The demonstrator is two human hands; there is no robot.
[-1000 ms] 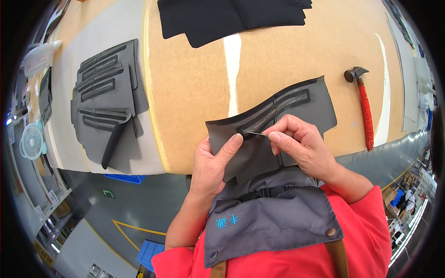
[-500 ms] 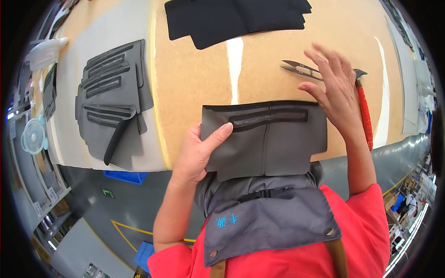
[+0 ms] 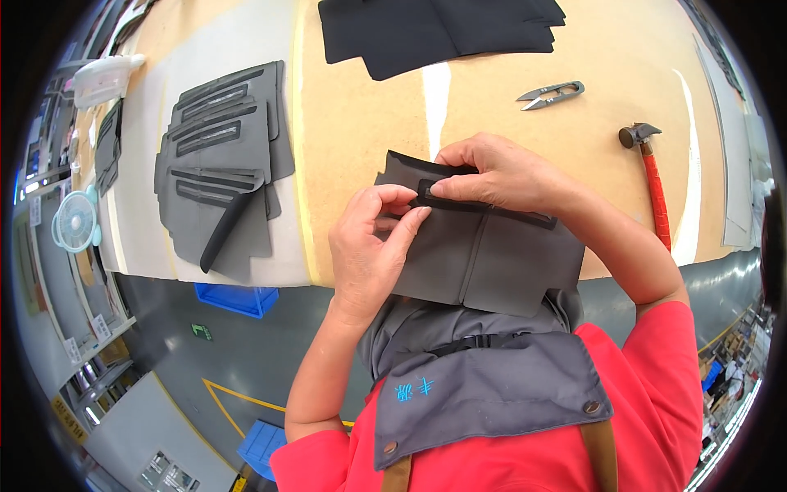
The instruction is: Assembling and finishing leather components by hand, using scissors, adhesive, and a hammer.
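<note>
A dark grey sheet-material panel with a long black-edged slot near its top lies across the table's near edge and my lap. My right hand grips its upper edge, thumb on the slot's frame and fingers behind. My left hand is closed in a pinch at the slot's left end. Whatever sits between its fingertips is too small to make out. Thread snips lie on the table beyond my right hand. To the right rests a hammer with a red handle.
Several similar grey panels with black-framed slots are stacked at left, one with a black strip hanging loose. Black cut pieces lie at the far side. A blue bin sits under the table edge, and a small fan stands farther left.
My right hand has come away from the snips and onto the panel's top edge. My left hand has shifted from holding the panel's left side to pinching at the slot. The panel's top has bent.
</note>
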